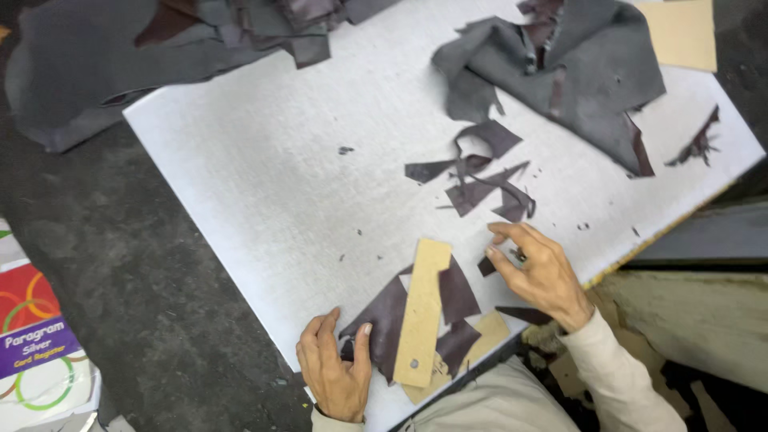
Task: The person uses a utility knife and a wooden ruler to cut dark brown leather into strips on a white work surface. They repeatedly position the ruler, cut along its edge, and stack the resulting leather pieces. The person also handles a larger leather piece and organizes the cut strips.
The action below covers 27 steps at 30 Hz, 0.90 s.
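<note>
My left hand [336, 364] rests at the near edge of the white cutting board [264, 168], thumb pressing a dark brown leather piece [388, 320]. A long tan cardboard template [422, 312] with a small hole near its lower end lies on that leather. My right hand [538, 272] hovers to the right of the template, fingers curled over a small dark scrap [486, 266]; whether it grips a tool is unclear. A second tan card [488, 332] pokes out under the leather.
Dark leather offcuts [480, 172] lie mid-board. A large grey leather hide [576, 72] sits at the far right, another heap [104, 56] at the far left. A tan card [684, 32] lies in the top right corner. A colourful package [32, 336] rests on the floor at left.
</note>
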Available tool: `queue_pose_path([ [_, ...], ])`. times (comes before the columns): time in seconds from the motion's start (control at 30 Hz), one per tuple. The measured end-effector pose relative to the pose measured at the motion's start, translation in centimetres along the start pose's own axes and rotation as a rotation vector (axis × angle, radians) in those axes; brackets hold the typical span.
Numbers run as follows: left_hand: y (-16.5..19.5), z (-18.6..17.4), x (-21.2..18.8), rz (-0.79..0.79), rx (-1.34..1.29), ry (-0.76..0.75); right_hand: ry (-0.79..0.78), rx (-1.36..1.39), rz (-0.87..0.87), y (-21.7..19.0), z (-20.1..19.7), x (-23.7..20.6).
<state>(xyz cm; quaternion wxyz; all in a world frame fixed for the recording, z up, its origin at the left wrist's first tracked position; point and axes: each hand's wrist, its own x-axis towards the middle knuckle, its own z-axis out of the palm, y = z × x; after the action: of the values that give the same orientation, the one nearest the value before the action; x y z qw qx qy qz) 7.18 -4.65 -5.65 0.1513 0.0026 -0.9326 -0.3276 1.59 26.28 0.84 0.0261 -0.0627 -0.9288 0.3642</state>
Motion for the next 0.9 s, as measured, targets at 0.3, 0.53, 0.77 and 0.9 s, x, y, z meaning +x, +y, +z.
queue_pose_path([
  [0.3,5.9,0.6,-1.6,-0.108,0.238,-0.347,-0.016,-0.143,-0.044,4.1,-1.2,-9.7],
  [0.53,7.4,2.7,-3.5,-0.239,0.311,-0.408,-0.152,0.012,-0.075,6.4,-1.2,-8.3],
  [0.77,8.9,10.5,-1.3,-0.362,0.298,-0.480,-0.203,0.311,0.114,9.5,-5.4,-2.5],
  [0.9,13.4,16.3,3.4,-0.382,-0.039,-0.506,-0.150,0.479,0.058,13.3,-9.3,0.7],
])
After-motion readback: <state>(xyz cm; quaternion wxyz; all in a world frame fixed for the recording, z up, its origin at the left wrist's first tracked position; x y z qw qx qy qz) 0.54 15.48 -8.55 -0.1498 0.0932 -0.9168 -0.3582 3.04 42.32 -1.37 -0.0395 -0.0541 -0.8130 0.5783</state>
